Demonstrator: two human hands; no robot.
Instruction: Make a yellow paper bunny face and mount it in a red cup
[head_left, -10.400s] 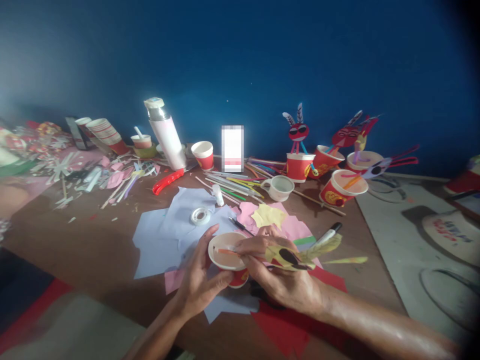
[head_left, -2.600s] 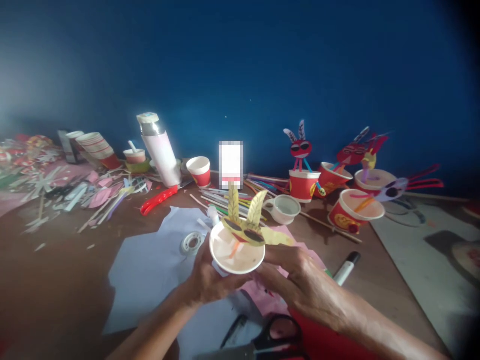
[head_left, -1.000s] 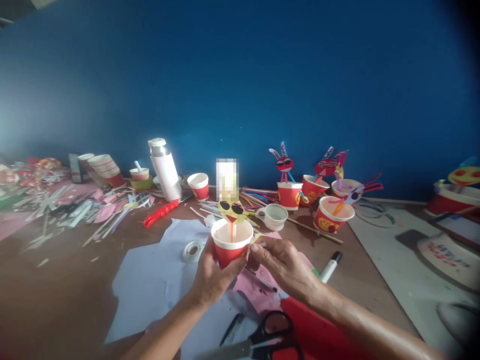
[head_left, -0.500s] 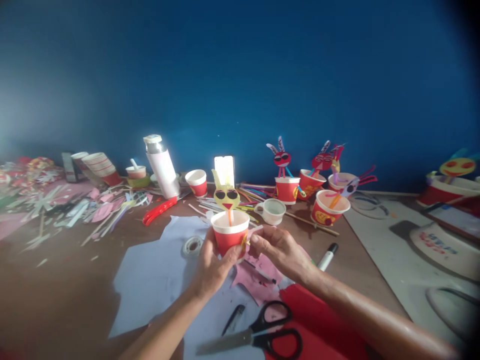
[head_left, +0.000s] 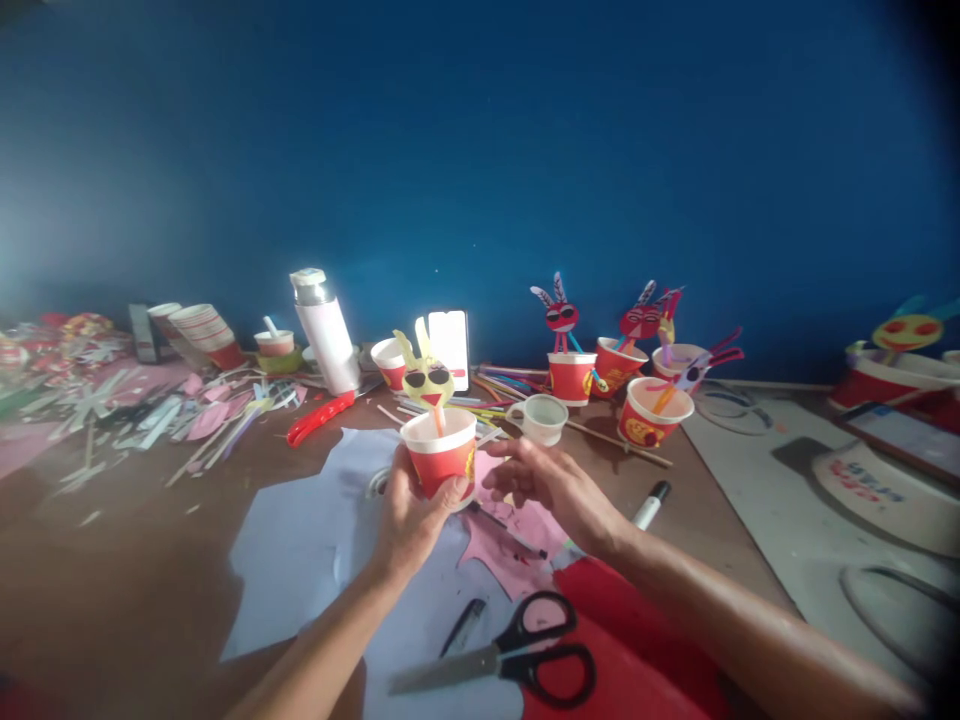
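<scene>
My left hand (head_left: 416, 520) is wrapped round a red paper cup (head_left: 435, 465) with a white rim, held upright above the table. A yellow paper puppet (head_left: 429, 380) with long ears, dark eyes and a red mouth rises out of the cup on an orange stick. My right hand (head_left: 547, 490) hovers just right of the cup, apart from it, fingers loosely bent and spread with nothing visible in them. Below lie pink paper (head_left: 499, 550), a thin dark pen (head_left: 510, 530) and black-handled scissors (head_left: 510, 655).
White paper (head_left: 300, 550) and red paper (head_left: 637, 650) cover the front of the table. Behind stand a white thermos (head_left: 326, 340), a lit phone (head_left: 457, 345) and a small cup with a handle (head_left: 541, 420). Several puppet cups, including one red cup (head_left: 571, 378), stand right. Paper scraps (head_left: 210, 420) lie left.
My right hand has come away from the cup's side, and its fingers have loosened. My left hand has shifted the cup slightly left, and the puppet's ears now show more clearly.
</scene>
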